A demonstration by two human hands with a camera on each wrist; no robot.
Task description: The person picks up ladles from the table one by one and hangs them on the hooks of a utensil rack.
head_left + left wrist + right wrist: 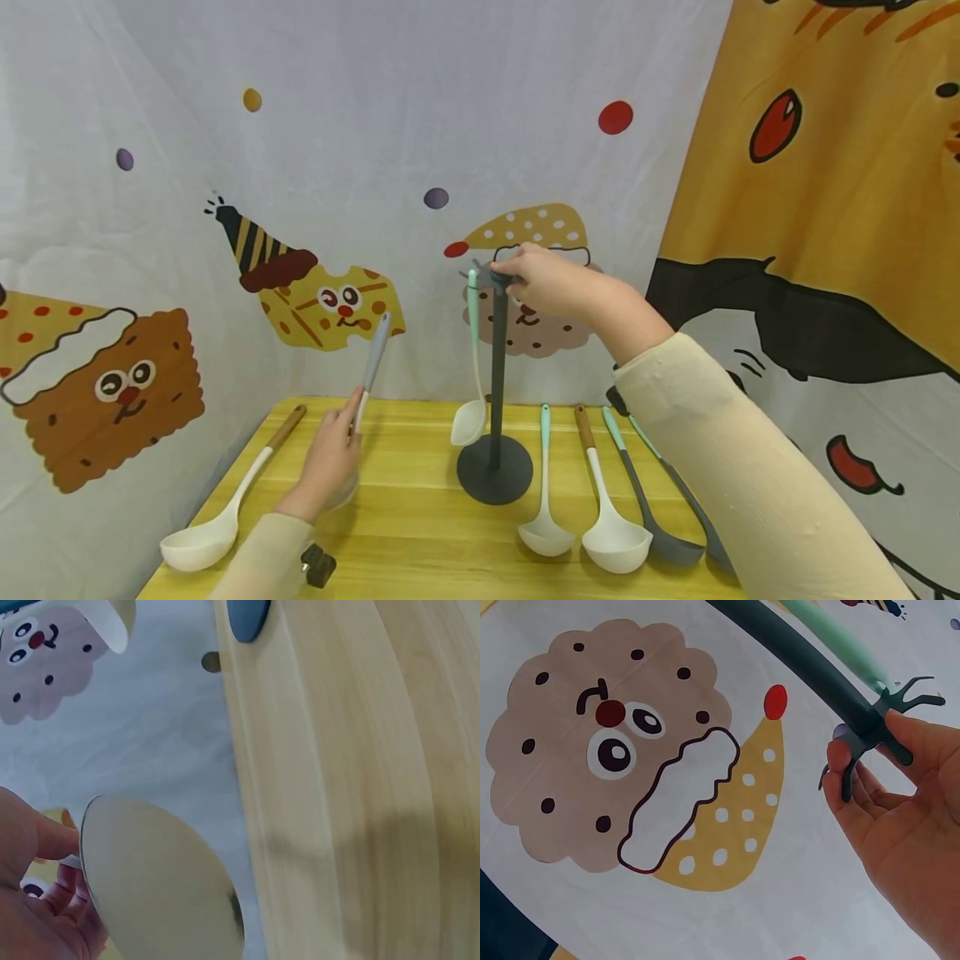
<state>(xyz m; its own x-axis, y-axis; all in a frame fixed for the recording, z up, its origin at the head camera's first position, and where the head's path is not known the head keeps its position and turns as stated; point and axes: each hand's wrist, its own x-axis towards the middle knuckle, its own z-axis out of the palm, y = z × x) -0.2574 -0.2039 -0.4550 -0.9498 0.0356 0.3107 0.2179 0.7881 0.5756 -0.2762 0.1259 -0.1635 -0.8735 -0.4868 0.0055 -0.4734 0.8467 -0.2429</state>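
Observation:
My left hand [328, 454] holds a ladle with a grey handle and white neck [377, 354] by its neck, handle end tilted up. In the left wrist view the ladle's pale bowl [157, 877] shows close up beside the fingers; in the head view the hand partly covers it. My right hand [546, 279] grips the hooked top of a dark utensil stand [498, 367], as the right wrist view shows with thumb and fingers about the hooks [870, 731]. From a hook on the stand's left side hangs a white ladle with a mint-green handle [469, 422].
Right of the stand lie a white ladle with a mint handle [546, 537], a white one with a brown handle [617, 543] and two dark grey ones [671, 547], the farthest partly behind my sleeve. Another brown-handled white ladle [202, 543] lies at the table's left edge.

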